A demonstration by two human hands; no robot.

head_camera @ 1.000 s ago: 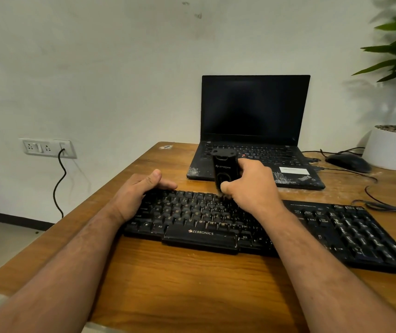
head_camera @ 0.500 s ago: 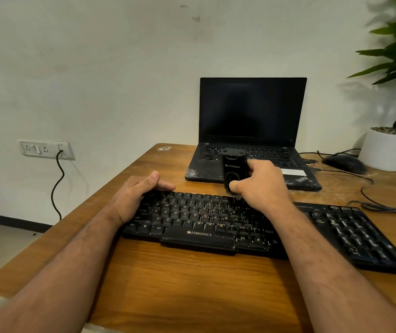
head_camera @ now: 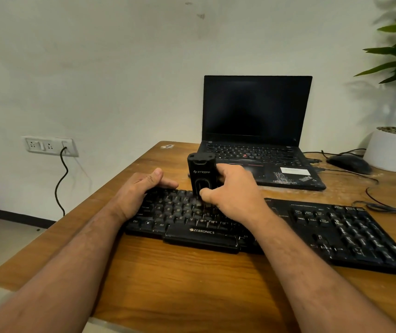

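- Right hand (head_camera: pixel 236 192): fingers and thumb clamped round a black, upright, box-shaped plastic cleaning tool (head_camera: pixel 200 173) with white lettering; the thumb lies low on its front face.
- Left hand (head_camera: pixel 141 191): laid over the far left corner of the black plastic full-size keyboard (head_camera: pixel 336 233), fingers lightly bent, pressing it down.
- Tool location: nose-down on the keyboard's upper letter rows, left of its middle; the tip is hidden.
- Judgement: the step is passing the tool along the rows. Hold it upright, work row by row toward the keyboard's right end, with light pressure so no keycap lifts.
- Brace firmly so the keyboard cannot slide on the brown wooden desk (head_camera: pixel 180 280).
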